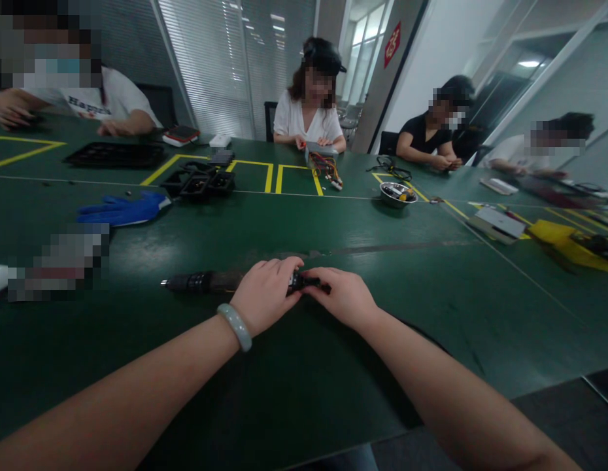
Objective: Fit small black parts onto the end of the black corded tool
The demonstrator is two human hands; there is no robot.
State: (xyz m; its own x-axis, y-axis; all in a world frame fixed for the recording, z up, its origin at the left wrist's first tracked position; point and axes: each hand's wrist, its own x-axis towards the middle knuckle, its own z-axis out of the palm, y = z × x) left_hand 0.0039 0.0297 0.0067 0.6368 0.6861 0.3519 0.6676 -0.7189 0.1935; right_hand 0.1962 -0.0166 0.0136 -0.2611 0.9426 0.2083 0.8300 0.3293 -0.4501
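Note:
A dark electric screwdriver lies across the green table, its metal bit pointing left. My left hand, with a pale green bangle at the wrist, is wrapped round the rear part of its body. At the tail end, my right hand pinches the black cable plug, thumb and fingers closed on it. Fingers partly cover the joint between plug and screwdriver, so I cannot tell whether it is fully seated. A black cable runs off to the right behind my right forearm.
A blue glove, black trays and a blurred-out flat item lie to the left. Farther off are a metal bowl of small parts and a yellow bin. Several people sit along the far side; one handles a grey box with wires.

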